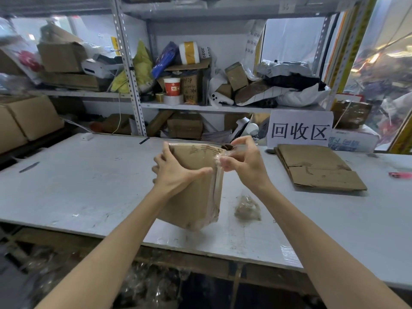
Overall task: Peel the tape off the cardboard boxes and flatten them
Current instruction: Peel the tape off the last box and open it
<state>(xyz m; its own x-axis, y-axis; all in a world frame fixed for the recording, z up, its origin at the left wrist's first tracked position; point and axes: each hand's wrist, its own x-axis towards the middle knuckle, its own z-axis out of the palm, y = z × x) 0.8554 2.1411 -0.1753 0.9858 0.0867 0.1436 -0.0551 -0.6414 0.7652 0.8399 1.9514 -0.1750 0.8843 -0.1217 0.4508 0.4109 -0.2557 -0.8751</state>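
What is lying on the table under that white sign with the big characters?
Just in front of and below the white sign, a stack of flattened cardboard lies on the grey table. How many sheets it holds cannot be told, and whatever lies beneath them is covered.

The left hand (172, 169) covers the near upper part of the cardboard box (196, 195), and its fingers go behind the box's left side, out of sight. The right hand (242, 161) hides the box's upper right corner, so where the clear tape (217, 175) ends there cannot be told. Both forearms are cut by the bottom edge. The crumpled wad (247, 207) right of the box is blurred. At the right edge, a pink object (400, 174) is cut off.
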